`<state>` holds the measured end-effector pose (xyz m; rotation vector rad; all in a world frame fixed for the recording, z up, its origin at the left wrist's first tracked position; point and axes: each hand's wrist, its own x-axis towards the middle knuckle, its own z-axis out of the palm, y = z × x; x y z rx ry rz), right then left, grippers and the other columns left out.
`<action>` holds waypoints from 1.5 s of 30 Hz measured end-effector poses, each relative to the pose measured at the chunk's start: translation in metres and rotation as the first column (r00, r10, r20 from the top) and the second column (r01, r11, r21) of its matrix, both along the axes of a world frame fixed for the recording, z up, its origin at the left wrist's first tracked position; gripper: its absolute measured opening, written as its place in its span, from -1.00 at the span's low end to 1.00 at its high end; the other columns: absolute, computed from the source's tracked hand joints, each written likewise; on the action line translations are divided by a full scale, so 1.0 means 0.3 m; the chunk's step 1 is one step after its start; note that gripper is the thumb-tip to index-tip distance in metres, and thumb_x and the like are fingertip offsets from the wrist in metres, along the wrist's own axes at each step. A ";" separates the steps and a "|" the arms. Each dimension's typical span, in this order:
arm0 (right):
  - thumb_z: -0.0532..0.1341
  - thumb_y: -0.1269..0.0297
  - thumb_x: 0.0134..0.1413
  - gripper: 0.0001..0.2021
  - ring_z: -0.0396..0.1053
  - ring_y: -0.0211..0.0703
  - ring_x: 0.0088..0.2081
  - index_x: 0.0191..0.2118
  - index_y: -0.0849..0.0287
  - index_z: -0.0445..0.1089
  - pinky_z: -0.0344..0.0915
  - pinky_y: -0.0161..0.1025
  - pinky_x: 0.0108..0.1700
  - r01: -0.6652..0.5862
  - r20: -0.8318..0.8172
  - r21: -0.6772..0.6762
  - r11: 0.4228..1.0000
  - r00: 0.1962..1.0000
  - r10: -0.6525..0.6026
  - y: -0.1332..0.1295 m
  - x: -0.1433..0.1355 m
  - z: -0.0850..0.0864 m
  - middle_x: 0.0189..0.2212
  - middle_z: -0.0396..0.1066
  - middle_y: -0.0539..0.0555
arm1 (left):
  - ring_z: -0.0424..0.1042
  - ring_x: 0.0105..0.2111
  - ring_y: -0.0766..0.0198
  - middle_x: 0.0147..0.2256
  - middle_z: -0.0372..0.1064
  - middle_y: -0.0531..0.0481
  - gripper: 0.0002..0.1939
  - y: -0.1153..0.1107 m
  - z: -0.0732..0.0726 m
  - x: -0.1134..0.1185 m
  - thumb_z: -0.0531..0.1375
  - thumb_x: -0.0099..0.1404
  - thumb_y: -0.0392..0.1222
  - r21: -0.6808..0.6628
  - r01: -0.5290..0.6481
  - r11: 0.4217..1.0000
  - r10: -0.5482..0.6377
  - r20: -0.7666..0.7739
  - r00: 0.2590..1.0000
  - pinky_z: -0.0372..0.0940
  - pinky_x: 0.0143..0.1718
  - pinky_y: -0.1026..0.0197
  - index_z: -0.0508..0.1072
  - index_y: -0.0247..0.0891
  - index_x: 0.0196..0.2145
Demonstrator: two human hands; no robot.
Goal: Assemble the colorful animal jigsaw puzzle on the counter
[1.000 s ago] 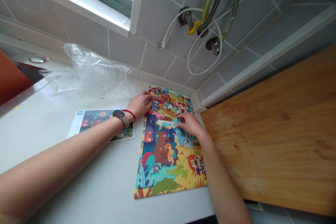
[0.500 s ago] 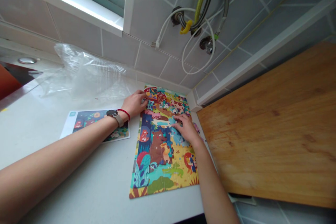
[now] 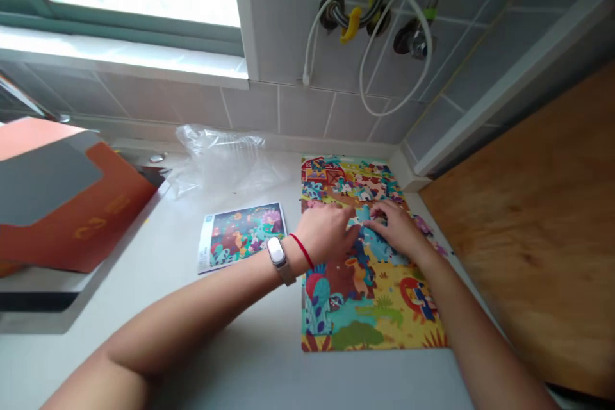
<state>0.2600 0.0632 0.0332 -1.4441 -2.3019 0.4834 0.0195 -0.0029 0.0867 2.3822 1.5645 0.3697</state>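
Note:
A colourful animal jigsaw puzzle (image 3: pixel 384 311) lies flat on the white counter, with a barn at its far end and a bear, lion and crocodile nearer me. Across its middle, my left hand (image 3: pixel 327 230) is bent over the bear, its fingers curled and their tips mostly hidden. Facing it from the right, my right hand (image 3: pixel 396 227) has thumb and fingers curved in on a light-blue puzzle piece (image 3: pixel 364 214) above the blue elephant (image 3: pixel 379 250). The two hands' fingertips are close together. Beside my left wrist lies a printed picture card (image 3: pixel 240 237).
Crumpled clear plastic (image 3: pixel 221 160) lies by the wall. An orange and grey box (image 3: pixel 110 218) stands at the left. Several pink-purple pieces (image 3: pixel 425 227) lie right of the puzzle, beside a wooden board (image 3: pixel 542 256). Hoses and a white cable (image 3: pixel 362 77) hang above.
My left hand has moved from the barn corner to the puzzle's middle, near my right hand. My right hand stays near the elephant. The view has swung left, bringing in the orange box.

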 end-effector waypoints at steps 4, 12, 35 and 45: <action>0.33 0.20 0.12 -0.89 0.46 0.05 -0.12 -0.31 0.06 0.41 0.34 -0.10 0.00 -0.014 0.003 0.004 1.000 1.000 0.014 -0.002 -0.006 0.001 -0.21 0.46 0.12 | 0.64 -0.28 -0.01 -0.23 0.60 -0.19 -0.67 -0.075 0.022 0.042 0.10 0.52 0.10 -0.078 0.135 0.988 -0.141 -0.087 0.986 0.41 -0.39 0.10 0.53 -0.16 -0.09; 0.32 0.26 0.13 -0.91 0.47 0.03 -0.07 -0.23 0.08 0.50 0.34 -0.13 0.06 0.003 0.041 -0.001 1.000 0.999 -0.003 -0.016 -0.021 0.009 -0.11 0.49 0.13 | 0.63 -0.21 0.07 -0.21 0.59 -0.13 -0.91 -0.060 0.028 0.017 0.29 0.41 -0.14 -0.143 0.438 0.887 -0.456 -0.137 0.879 0.48 -0.27 0.12 0.59 -0.16 -0.19; 0.02 -0.03 0.53 -0.56 0.54 -0.04 -0.20 -0.22 0.12 0.50 0.35 -0.20 -0.09 0.616 -0.571 0.064 0.785 0.668 -0.478 0.081 0.143 0.022 -0.31 0.58 0.12 | 0.61 -0.04 -0.04 0.18 0.46 -0.15 -0.59 0.016 -0.059 -0.057 0.19 0.51 0.03 -0.012 0.215 0.977 -0.207 -0.316 0.926 0.55 -0.16 0.01 0.44 -0.05 0.24; -0.01 -0.13 0.53 -0.47 0.48 -0.15 -0.38 -0.32 0.13 0.45 0.35 -0.26 -0.24 0.611 -0.784 -0.008 0.792 0.488 -0.384 0.113 0.152 -0.018 -0.45 0.51 0.03 | 0.38 0.24 -0.03 0.22 0.38 -0.20 -0.72 0.001 -0.205 0.046 0.12 0.57 -0.10 0.275 0.396 0.876 -0.420 0.030 0.907 0.34 0.28 -0.13 0.52 -0.18 0.11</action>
